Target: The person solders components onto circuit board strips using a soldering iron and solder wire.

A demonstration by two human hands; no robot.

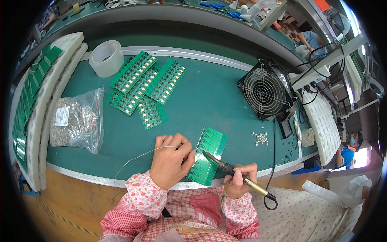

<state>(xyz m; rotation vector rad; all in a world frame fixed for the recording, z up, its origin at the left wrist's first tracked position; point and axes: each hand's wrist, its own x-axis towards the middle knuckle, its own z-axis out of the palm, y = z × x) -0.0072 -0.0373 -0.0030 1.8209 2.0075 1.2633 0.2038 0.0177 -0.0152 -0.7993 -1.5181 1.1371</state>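
"So, how was the green table (201, 90) laid out?"

"The black fan (264, 92) stood at the right, its grille toward the worker, probably to move air across. A plastic bag (76, 121) of small parts lay far left and stacked boards (167, 82) lay beyond the hands, likely to stay out of the way."

"And the circuit panel (213, 147)?"

"Flat near the front edge, between both hands, presumably for easy reach."

"The grips?"

"The right hand (244, 175) was clamped pen-like round the soldering iron (227, 167), tip slanted over the panel, perhaps for fine control. The left hand (171, 161) had thumb and fingers together on the thin wire (137, 157), beside the panel's left edge; the exact pinch was hidden."

"Smallest?"

"Silvery parts (261, 138), heaped at the right, perhaps for handy picking."
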